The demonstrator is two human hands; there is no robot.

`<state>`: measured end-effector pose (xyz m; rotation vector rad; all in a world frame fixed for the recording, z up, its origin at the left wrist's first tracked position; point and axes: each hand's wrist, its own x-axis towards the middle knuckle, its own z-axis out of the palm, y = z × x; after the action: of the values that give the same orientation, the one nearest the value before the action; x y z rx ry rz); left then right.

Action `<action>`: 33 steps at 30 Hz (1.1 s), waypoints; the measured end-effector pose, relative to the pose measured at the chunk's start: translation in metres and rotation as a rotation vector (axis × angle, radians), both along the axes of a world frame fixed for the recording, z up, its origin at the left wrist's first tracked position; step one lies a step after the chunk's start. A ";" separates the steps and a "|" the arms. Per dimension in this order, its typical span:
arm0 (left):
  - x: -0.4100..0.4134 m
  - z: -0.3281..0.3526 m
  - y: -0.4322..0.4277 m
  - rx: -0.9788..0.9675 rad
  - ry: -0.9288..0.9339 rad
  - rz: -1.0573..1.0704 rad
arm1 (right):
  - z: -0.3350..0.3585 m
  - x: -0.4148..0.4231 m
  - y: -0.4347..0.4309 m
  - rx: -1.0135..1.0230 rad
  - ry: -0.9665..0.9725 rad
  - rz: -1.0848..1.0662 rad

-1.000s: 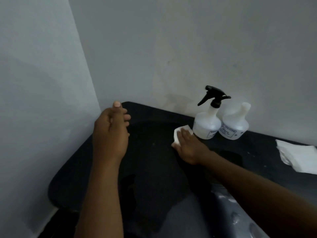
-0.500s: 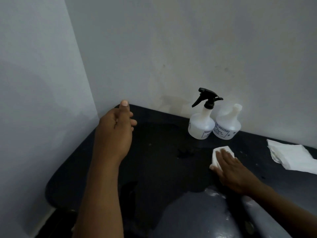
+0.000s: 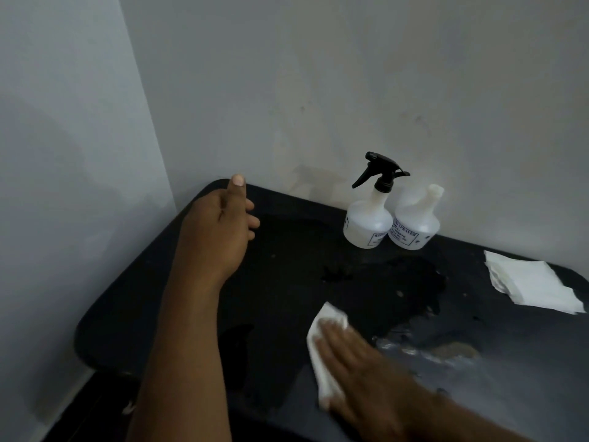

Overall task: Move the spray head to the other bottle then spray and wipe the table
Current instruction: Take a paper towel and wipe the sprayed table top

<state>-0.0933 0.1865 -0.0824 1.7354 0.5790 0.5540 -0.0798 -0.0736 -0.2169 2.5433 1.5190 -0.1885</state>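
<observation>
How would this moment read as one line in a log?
phase: wiping | right hand: pressing tissue on table | left hand: open, holding nothing | spray head: mounted on bottle

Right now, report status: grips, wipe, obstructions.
Left grip open over table. Right grip flat, pressing tissue down. Spray head on left bottle, right bottle bare, both at wall. Path clear.

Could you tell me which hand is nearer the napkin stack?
Right. The right hand, on a tissue, is front-left of the napkin stack; the left hand hovers far left.
</observation>
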 end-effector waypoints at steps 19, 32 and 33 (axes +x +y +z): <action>0.014 -0.009 -0.016 0.069 0.064 -0.082 | -0.007 0.002 0.076 0.096 0.160 0.052; 0.025 -0.015 -0.031 0.092 0.082 -0.152 | -0.014 0.096 -0.081 0.125 0.048 -0.740; 0.027 -0.016 -0.036 0.097 0.096 -0.175 | -0.014 0.095 -0.090 0.135 0.056 -0.809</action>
<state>-0.0662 0.1506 -0.0989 1.8917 0.4677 0.3829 0.0156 -0.1633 -0.2311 3.1318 0.4380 -0.2590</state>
